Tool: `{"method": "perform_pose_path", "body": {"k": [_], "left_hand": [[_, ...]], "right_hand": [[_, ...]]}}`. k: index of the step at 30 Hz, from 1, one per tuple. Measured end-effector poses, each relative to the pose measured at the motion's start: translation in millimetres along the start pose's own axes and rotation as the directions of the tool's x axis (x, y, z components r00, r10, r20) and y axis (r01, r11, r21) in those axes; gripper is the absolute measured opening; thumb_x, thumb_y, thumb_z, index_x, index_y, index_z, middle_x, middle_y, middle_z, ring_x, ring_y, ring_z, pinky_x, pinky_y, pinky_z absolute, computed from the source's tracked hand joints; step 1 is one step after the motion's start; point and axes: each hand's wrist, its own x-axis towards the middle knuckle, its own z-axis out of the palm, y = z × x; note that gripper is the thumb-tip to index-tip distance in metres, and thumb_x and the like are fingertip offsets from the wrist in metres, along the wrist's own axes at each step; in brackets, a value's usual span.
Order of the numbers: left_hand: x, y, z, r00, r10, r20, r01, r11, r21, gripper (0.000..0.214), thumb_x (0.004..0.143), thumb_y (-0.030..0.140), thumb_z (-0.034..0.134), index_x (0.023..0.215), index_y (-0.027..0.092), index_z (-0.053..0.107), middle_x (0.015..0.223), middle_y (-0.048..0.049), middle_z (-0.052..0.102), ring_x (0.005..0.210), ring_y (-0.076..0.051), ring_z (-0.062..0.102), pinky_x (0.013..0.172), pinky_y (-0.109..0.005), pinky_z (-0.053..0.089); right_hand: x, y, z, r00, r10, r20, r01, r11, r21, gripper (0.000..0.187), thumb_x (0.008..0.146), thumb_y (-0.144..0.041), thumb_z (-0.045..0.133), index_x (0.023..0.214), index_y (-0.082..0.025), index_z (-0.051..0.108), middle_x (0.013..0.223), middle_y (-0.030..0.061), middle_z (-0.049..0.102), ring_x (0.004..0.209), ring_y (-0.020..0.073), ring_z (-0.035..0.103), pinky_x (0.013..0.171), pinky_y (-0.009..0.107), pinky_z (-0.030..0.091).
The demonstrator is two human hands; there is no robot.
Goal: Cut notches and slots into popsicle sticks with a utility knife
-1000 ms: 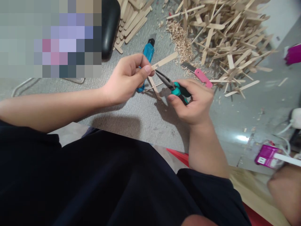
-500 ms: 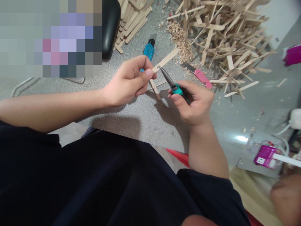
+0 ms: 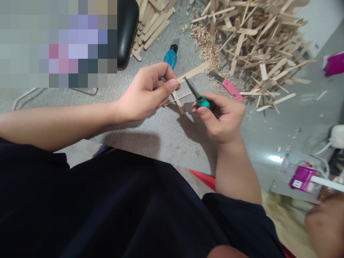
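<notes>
My left hand [image 3: 153, 87] pinches a flat wooden craft stick [image 3: 196, 71] between thumb and fingers, its free end slanting up to the right. In my right hand [image 3: 220, 114] are needle-nose pliers [image 3: 193, 89] with dark, tapered jaws and a teal grip. The tip of the pliers lies right at the stick, near my left thumb; whether it touches is unclear. Beneath the hands, another craft stick [image 3: 178, 103] crosses a thin rod [image 3: 185, 96]. A blue utility knife [image 3: 171, 58] lies just beyond my left hand, partly hidden by it.
A large heap of craft sticks [image 3: 258, 50] spreads at the back right, beside wood shavings [image 3: 206, 46]. A pink-handled knife [image 3: 231, 89] lies before it. More sticks [image 3: 156, 32] and a black case [image 3: 127, 34] are at the back. Another person's hand [image 3: 326, 222] shows at lower right.
The craft stick in my left hand has turned slightly and shifted to the right. A dark spot on it near the pliers' tip no longer shows. My right hand has barely moved.
</notes>
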Motion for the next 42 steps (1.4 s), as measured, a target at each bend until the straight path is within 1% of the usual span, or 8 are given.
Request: {"method": "perform_pose_path", "body": {"k": [7, 14, 22, 26, 29, 34, 37, 42], "left_hand": [[-1.0, 0.4, 0.1, 1.0, 0.011, 0.005, -0.011, 1.0, 0.012, 0.03, 0.105, 0.025, 0.079, 0.084, 0.025, 0.058, 0.052, 0.0086, 0.051, 0.048, -0.009, 0.049, 0.052, -0.026, 0.035], [-1.6, -3.0, -1.3, 1.0, 0.012, 0.014, -0.013, 0.999, 0.053, 0.039, 0.104, 0.045, 0.085, 0.087, 0.025, 0.056, 0.052, 0.0069, 0.059, 0.047, -0.009, 0.052, 0.048, -0.023, 0.036], [-2.9, -5.5, 0.5, 1.0, 0.002, 0.03, -0.004, 0.999, 0.052, 0.035, 0.107, 0.041, 0.082, 0.093, 0.024, 0.054, 0.054, 0.0074, 0.068, 0.041, -0.007, 0.051, 0.044, -0.019, 0.035], [-3.8, -6.0, 0.6, 1.0, 0.019, 0.023, -0.02, 0.999, 0.043, 0.036, 0.106, 0.04, 0.083, 0.093, 0.024, 0.054, 0.058, 0.0064, 0.07, 0.04, -0.006, 0.051, 0.043, -0.019, 0.035], [-3.7, -6.8, 0.0, 0.999, 0.041, 0.019, -0.042, 0.999, 0.032, 0.034, 0.106, 0.038, 0.083, 0.093, 0.023, 0.055, 0.058, 0.0065, 0.07, 0.041, -0.006, 0.05, 0.044, -0.021, 0.035], [3.8, -10.5, -1.8, 0.993, 0.117, -0.025, -0.117, 0.993, -0.006, 0.025, 0.106, 0.023, 0.078, 0.086, 0.023, 0.062, 0.052, 0.0088, 0.056, 0.045, -0.007, 0.045, 0.049, -0.025, 0.033], [10.1, -13.4, -4.2, 0.99, 0.131, -0.052, -0.131, 0.991, -0.008, 0.027, 0.106, 0.02, 0.075, 0.08, 0.022, 0.067, 0.052, 0.0085, 0.045, 0.048, -0.007, 0.036, 0.052, -0.027, 0.032], [11.5, -12.0, -6.7, 0.992, 0.121, -0.036, -0.123, 0.991, -0.048, 0.034, 0.107, 0.019, 0.07, 0.073, 0.019, 0.065, 0.057, 0.0064, 0.046, 0.048, -0.005, 0.033, 0.053, -0.026, 0.029]], "right_hand": [[0.2, -0.3, -0.2, 1.0, 0.002, 0.012, -0.002, 1.0, -0.015, 0.042, 0.097, -0.067, 0.085, 0.114, -0.029, 0.089, 0.09, 0.0047, 0.081, 0.074, 0.0229, 0.071, 0.068, 0.04, 0.056], [-0.5, -1.4, 0.2, 1.0, 0.023, 0.012, -0.023, 1.0, -0.019, 0.045, 0.098, -0.069, 0.083, 0.114, -0.028, 0.089, 0.091, 0.0052, 0.081, 0.074, 0.023, 0.071, 0.067, 0.04, 0.057], [-1.1, -3.0, 3.9, 0.998, 0.055, 0.023, -0.055, 0.998, 0.009, 0.048, 0.097, -0.072, 0.083, 0.115, -0.029, 0.088, 0.095, 0.0055, 0.083, 0.073, 0.0222, 0.072, 0.068, 0.041, 0.059], [-3.2, -0.9, 5.1, 0.998, 0.062, 0.001, -0.062, 0.995, 0.073, 0.042, 0.101, -0.068, 0.082, 0.116, -0.029, 0.088, 0.093, 0.0034, 0.082, 0.072, 0.0199, 0.071, 0.066, 0.037, 0.057], [-3.2, -0.4, 4.7, 0.999, 0.054, 0.0, -0.054, 0.996, 0.072, 0.04, 0.1, -0.066, 0.083, 0.115, -0.029, 0.088, 0.091, 0.0028, 0.082, 0.073, 0.0198, 0.071, 0.065, 0.036, 0.056], [-0.7, -1.7, 0.0, 0.999, 0.042, 0.029, -0.043, 0.999, 0.034, 0.045, 0.098, -0.068, 0.085, 0.115, -0.027, 0.089, 0.09, 0.0034, 0.081, 0.072, 0.0196, 0.071, 0.064, 0.036, 0.056], [-0.3, 0.2, -4.2, 0.998, 0.027, 0.059, -0.03, 0.999, 0.043, 0.045, 0.097, -0.068, 0.086, 0.117, -0.028, 0.09, 0.091, 0.0038, 0.083, 0.074, 0.0204, 0.073, 0.065, 0.036, 0.057], [1.1, 3.8, -8.9, 0.994, -0.013, 0.105, 0.002, 0.995, 0.099, 0.042, 0.097, -0.065, 0.088, 0.119, -0.03, 0.091, 0.093, 0.0031, 0.085, 0.075, 0.0207, 0.076, 0.068, 0.036, 0.059]]}}
